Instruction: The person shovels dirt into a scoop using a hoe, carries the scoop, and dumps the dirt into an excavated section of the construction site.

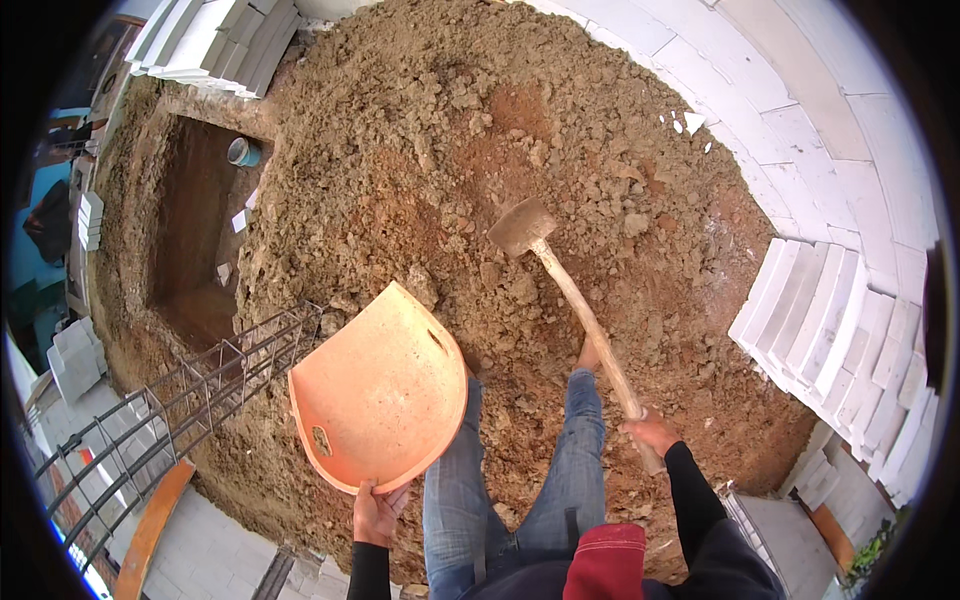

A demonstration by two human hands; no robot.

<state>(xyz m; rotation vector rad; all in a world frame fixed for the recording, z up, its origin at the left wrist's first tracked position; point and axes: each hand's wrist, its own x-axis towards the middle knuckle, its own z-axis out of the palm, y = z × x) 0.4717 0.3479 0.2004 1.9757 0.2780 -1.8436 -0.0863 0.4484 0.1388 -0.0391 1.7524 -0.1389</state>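
Observation:
My left hand (377,513) grips the near rim of an orange plastic scoop-shaped basin (385,400), which has a handle slot on each side and nothing but specks of dirt in it. The basin is held tilted in front of my left leg. My right hand (652,432) is wrapped round the lower end of a hoe's wooden handle (590,322). Beyond my feet, the hoe's flat, dirt-coated blade (522,227) lies over the loose soil. Brown and reddish clods of soil (450,130) spread around me.
A steel rebar cage (170,400) runs in from the left beside the basin. Behind it is a dug pit (195,230) with a blue bucket (243,152) inside. White blocks (805,310) are stacked at the right and far left (215,45). A white block wall (800,100) curves along the right.

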